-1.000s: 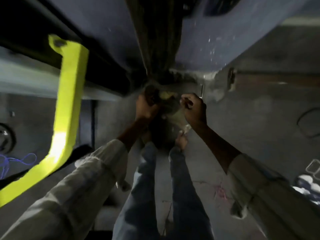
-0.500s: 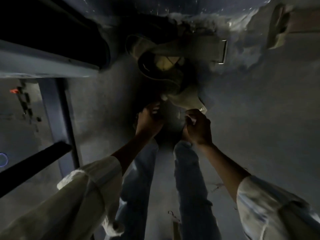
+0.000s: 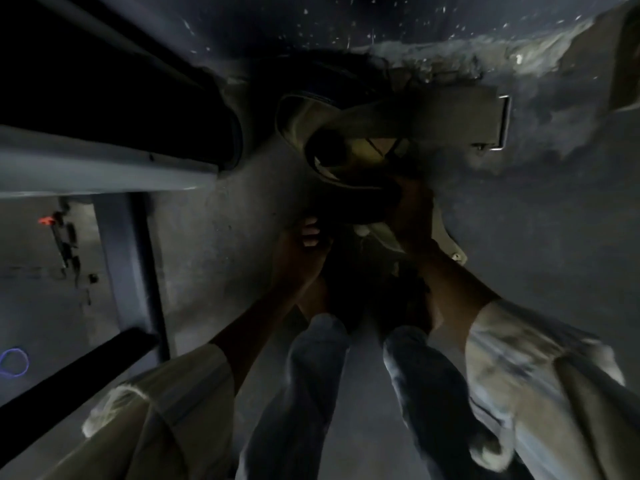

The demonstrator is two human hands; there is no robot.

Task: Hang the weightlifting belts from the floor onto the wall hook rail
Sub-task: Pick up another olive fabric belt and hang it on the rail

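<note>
Several weightlifting belts lie heaped on the concrete floor against the wall base. A pale tan belt [image 3: 433,116] with a metal buckle [image 3: 502,123] lies on top, stretching right. Below it a dark coiled belt [image 3: 349,195] curls toward me. My left hand [image 3: 301,247] has its fingers curled at the dark belt's near edge. My right hand [image 3: 412,216] reaches deeper into the heap, between the dark coil and a pale strap end [image 3: 446,237]; its fingers are lost in shadow. No hook rail is in view.
A grey padded beam [image 3: 104,168] crosses the left side, with a dark upright post [image 3: 131,271] and a black bar [image 3: 69,368] below it. The wall base [image 3: 450,60] shows crumbled plaster. My jeans-clad legs [image 3: 304,393] stand just behind the heap. The light is dim.
The view has dropped from the wall to the floor heap. Both hands have moved forward; the right went from the pale strap end deeper into the belts.
</note>
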